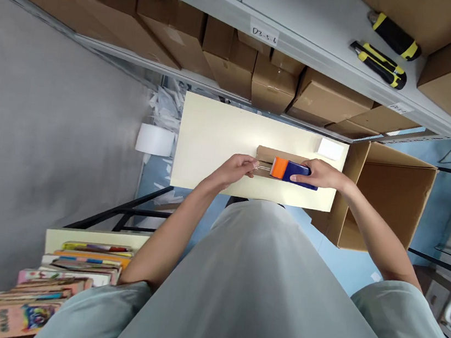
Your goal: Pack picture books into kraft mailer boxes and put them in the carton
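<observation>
My right hand (321, 175) grips a small orange and dark blue box (296, 173) over the table, fingers wrapped round its right end. Thin pale strands (264, 168) stretch from the box's orange end to my left hand (242, 169), whose fingertips are pinched on them. What the strands are made of is too small to tell. Beneath the small box lies a flat brown cardboard piece (267, 153), partly hidden by it.
The cream table (213, 134) bears a white block (330, 149) at its far right corner. An open carton (388, 196) stands to the right. Shelves behind hold brown boxes (274, 81) and two utility knives (382, 65). A white roll (155, 140) and stacked books (43, 289) are left.
</observation>
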Demonstrator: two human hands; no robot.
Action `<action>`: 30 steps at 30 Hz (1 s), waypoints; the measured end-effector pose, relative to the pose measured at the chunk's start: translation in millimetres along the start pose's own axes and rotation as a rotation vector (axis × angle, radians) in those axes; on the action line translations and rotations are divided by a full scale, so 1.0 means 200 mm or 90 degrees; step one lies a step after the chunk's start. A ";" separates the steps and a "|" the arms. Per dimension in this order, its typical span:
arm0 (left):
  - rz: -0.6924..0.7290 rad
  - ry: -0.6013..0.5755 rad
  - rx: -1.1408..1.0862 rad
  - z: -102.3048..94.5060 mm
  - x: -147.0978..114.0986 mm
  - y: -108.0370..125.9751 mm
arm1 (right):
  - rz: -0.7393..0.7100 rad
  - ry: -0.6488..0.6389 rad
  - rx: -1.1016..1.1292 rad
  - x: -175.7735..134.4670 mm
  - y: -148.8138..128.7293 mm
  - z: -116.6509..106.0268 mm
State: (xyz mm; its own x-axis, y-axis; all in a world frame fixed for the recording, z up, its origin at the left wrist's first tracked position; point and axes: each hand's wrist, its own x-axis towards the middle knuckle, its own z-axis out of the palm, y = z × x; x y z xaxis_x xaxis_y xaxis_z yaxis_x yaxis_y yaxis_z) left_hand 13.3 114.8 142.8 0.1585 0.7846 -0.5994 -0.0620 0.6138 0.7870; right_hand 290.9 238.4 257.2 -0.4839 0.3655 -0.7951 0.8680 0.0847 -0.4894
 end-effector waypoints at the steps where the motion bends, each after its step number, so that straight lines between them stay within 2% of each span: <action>1: -0.012 0.002 -0.014 -0.01 0.01 -0.01 | 0.005 -0.011 0.002 0.03 -0.01 -0.01; 7: -0.038 0.049 -0.055 -0.03 0.02 -0.05 | 0.015 -0.014 -0.062 0.13 -0.07 -0.04; 11: -0.008 0.107 -0.060 0.00 0.00 -0.06 | 0.018 -0.015 -0.078 0.12 -0.09 -0.03; 15: -0.009 0.069 -0.058 -0.03 -0.01 -0.05 | 0.028 -0.024 -0.071 0.08 -0.09 -0.02; 21: -0.016 0.060 -0.051 -0.18 -0.02 -0.05 | 0.047 -0.037 -0.083 0.02 -0.10 -0.05; 24: -0.037 0.063 -0.050 -0.21 0.01 -0.07 | 0.063 -0.046 -0.111 0.07 -0.09 -0.08; 30: -0.064 0.054 -0.066 -0.19 0.12 -0.16 | 0.100 -0.090 -0.134 0.22 -0.05 -0.08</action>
State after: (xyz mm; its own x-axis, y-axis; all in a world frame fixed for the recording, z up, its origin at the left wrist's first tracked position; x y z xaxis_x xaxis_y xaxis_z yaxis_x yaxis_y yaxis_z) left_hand -18.7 116.8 98.6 0.0862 0.7202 -0.6884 -0.1519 0.6923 0.7054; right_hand 262.1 268.8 232.8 -0.3401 0.2581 -0.9043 0.9302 0.2335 -0.2832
